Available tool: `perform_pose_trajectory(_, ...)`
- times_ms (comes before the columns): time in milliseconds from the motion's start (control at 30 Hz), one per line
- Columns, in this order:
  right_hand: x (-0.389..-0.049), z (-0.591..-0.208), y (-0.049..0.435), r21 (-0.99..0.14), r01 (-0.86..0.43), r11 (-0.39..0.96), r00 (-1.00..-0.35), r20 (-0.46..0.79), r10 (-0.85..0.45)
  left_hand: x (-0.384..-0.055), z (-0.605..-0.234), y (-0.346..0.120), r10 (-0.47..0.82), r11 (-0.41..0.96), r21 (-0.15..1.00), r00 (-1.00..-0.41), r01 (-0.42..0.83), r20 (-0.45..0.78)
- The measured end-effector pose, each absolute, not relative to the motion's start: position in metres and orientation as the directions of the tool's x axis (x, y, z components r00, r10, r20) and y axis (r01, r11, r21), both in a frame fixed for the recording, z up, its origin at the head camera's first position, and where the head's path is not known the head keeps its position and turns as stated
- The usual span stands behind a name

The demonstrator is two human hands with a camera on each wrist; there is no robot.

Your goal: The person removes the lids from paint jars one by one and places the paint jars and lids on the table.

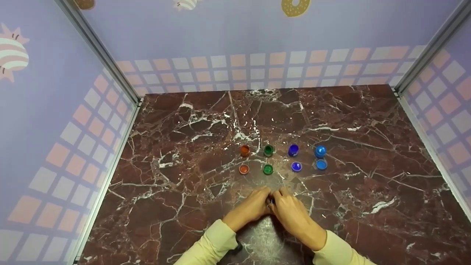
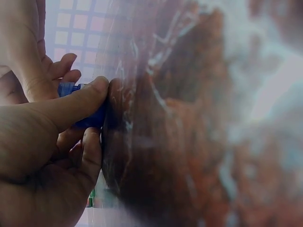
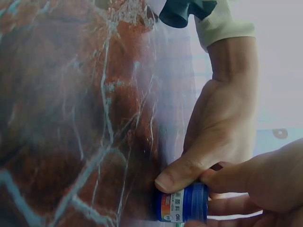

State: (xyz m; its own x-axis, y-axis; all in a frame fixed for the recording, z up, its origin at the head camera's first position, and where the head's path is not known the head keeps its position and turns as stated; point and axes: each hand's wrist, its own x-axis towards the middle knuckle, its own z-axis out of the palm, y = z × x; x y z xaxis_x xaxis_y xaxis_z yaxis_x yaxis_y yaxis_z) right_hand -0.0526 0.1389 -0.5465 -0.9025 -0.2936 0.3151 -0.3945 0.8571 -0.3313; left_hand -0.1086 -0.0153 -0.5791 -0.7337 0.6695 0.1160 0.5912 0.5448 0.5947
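A small dark blue paint jar [image 3: 171, 208] with a printed label is between my two hands near the front middle of the table. My left hand [image 1: 250, 206] holds the jar's body, with the thumb pressed along its side in both wrist views. The fingers of my right hand [image 1: 292, 213] pinch the jar's ribbed blue lid [image 3: 200, 198]. From the head view the jar is mostly hidden by the hands. The jar's base is close to the marble tabletop in the left wrist view.
Beyond the hands stand uncovered paint jars in a row: orange [image 1: 245, 151], green [image 1: 268, 150], violet-blue [image 1: 293, 150] and light blue [image 1: 320, 151]. In front of each lies its matching lid, such as the orange lid [image 1: 244, 169]. Patterned panels [image 1: 235, 70] enclose the marble table [image 1: 176, 154].
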Motion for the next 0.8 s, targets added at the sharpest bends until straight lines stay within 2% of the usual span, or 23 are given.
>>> perform_pose_trajectory(167,-0.055,-0.543,0.145,-0.343,-0.459,0.82,-0.883,0.28,-0.377,-0.108,-0.579,-0.015,0.667,0.556,0.588,-0.737,0.587,0.105)
perform_pose_trajectory(467,-0.062,-0.543,0.159,-0.339,-0.628,0.7,-0.778,0.28,-0.563,-0.108,-0.579,-0.017,0.665,0.542,0.617,-0.74,0.571,0.101)
perform_pose_trajectory(800,-0.067,-0.544,0.167,-0.288,-0.731,0.619,-0.682,0.304,-0.665,-0.108,-0.578,-0.017,0.67,0.535,0.605,-0.732,0.59,0.122)
